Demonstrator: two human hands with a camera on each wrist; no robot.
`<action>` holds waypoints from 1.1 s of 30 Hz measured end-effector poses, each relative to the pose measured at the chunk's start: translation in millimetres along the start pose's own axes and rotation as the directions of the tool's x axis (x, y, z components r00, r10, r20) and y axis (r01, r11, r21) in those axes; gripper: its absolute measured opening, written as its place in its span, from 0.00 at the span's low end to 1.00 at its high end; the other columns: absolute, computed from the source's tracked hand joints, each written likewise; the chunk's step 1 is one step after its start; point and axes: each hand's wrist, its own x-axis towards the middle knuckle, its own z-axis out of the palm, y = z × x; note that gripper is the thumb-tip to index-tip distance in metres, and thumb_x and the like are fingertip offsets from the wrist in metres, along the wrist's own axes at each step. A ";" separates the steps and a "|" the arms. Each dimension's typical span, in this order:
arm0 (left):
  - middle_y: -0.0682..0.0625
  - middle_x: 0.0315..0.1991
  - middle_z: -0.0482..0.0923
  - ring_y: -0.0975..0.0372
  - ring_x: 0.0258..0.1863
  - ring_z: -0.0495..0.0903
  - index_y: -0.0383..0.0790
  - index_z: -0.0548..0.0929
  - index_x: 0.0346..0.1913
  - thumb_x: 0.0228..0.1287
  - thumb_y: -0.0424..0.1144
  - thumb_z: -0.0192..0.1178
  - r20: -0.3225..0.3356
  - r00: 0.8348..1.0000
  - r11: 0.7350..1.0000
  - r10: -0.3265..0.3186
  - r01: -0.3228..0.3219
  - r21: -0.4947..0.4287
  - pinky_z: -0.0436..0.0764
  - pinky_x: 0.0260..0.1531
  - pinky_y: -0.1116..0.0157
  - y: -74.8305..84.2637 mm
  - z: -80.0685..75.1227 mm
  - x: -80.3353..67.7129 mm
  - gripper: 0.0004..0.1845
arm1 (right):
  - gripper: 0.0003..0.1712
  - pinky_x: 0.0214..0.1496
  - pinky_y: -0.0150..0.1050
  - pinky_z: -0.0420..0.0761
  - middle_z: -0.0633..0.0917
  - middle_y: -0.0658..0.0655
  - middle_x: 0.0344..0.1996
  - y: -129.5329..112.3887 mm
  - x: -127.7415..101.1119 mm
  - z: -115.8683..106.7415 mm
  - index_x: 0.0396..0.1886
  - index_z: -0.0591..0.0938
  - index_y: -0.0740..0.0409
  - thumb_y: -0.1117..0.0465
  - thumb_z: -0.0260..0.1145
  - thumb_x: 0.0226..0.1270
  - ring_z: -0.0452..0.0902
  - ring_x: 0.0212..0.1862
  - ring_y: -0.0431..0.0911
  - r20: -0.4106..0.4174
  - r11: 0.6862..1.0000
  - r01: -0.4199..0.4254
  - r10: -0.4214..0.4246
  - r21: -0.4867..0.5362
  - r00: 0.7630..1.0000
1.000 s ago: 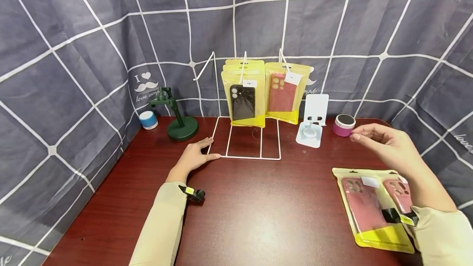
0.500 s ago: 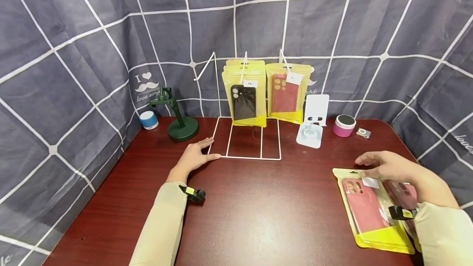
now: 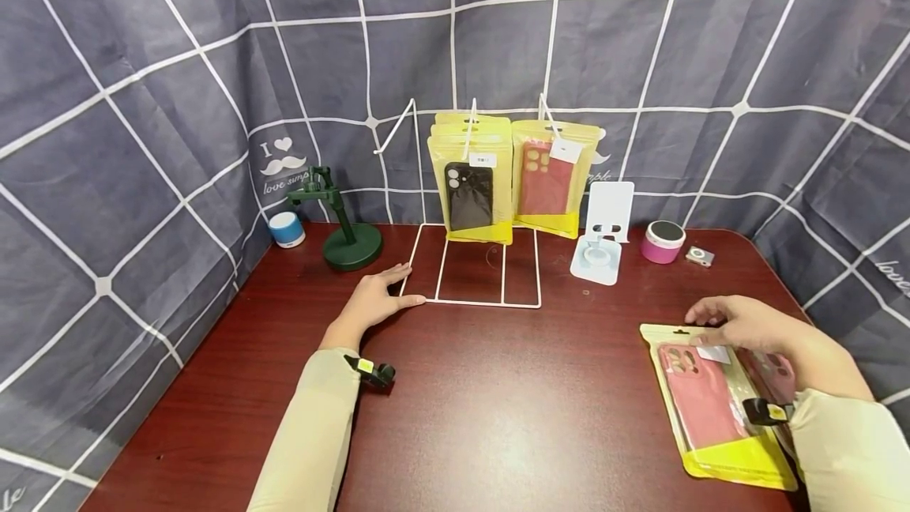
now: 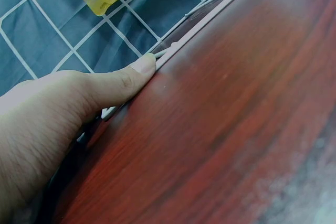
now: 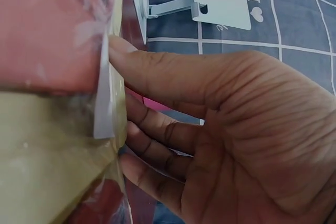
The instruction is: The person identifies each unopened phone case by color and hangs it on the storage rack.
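Observation:
My left hand (image 3: 371,303) rests at the front left corner of a white wire display rack (image 3: 483,304), its thumb (image 4: 126,82) extended along the front wire. On the right, my right hand (image 3: 771,330) pinches the top edge of a yellow-edged clear packet holding a pink phone case (image 3: 700,401). In the right wrist view the thumb (image 5: 163,72) lies on the packet's front by a white label (image 5: 104,98), and the other fingers are at its top edge. A second packaged pink phone case (image 3: 775,374) lies partly hidden under the hand and wrist.
Packaged black (image 3: 471,200) and red (image 3: 546,180) phone cases hang on rack hooks; the left hook (image 3: 394,126) is bare. Behind stand a green stand (image 3: 351,247), blue speaker (image 3: 286,230), white phone stand (image 3: 609,212), pink speaker (image 3: 663,243) and small silver device (image 3: 700,257).
My right hand has come down from beside the pink speaker to the packet's top edge, uncovering the small silver device. The left hand stays at the rack corner.

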 end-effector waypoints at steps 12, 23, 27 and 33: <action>0.50 0.73 0.68 0.53 0.73 0.64 0.50 0.74 0.72 0.51 0.74 0.65 0.006 1.000 1.000 0.010 -0.010 0.005 0.65 0.70 0.49 -1.0 -0.2 0.5 0.49 | 0.04 0.30 0.33 0.69 0.79 0.47 0.25 -6.8 -0.5 4.2 0.30 0.84 0.53 0.65 0.72 0.61 0.70 0.29 0.36 0.021 0.998 0.022 -0.023 0.055 1.000; 0.50 0.73 0.67 0.53 0.74 0.63 0.51 0.73 0.73 0.51 0.74 0.65 0.015 1.000 1.000 0.008 -0.008 -0.004 0.64 0.70 0.48 -2.0 0.0 0.5 0.49 | 0.07 0.28 0.33 0.67 0.79 0.46 0.27 -6.0 -2.9 1.9 0.35 0.78 0.52 0.67 0.66 0.69 0.71 0.29 0.36 -0.112 0.994 0.095 -0.090 0.044 0.990; 0.50 0.73 0.67 0.53 0.74 0.63 0.51 0.73 0.73 0.51 0.74 0.65 0.012 1.000 1.000 0.009 -0.009 -0.003 0.64 0.70 0.48 -2.7 0.1 0.6 0.49 | 0.06 0.30 0.33 0.69 0.81 0.48 0.31 -5.0 -2.3 0.5 0.38 0.77 0.53 0.68 0.65 0.71 0.73 0.32 0.37 -0.131 0.994 0.078 -0.068 0.072 0.989; 0.50 0.73 0.67 0.53 0.74 0.63 0.51 0.73 0.73 0.52 0.74 0.65 0.011 1.000 1.000 0.009 -0.009 -0.005 0.65 0.70 0.48 -3.7 0.3 0.7 0.48 | 0.07 0.34 0.32 0.77 0.85 0.53 0.34 1.0 -3.4 -1.3 0.45 0.79 0.62 0.69 0.64 0.70 0.79 0.34 0.39 -0.059 0.964 0.165 -0.156 0.209 0.986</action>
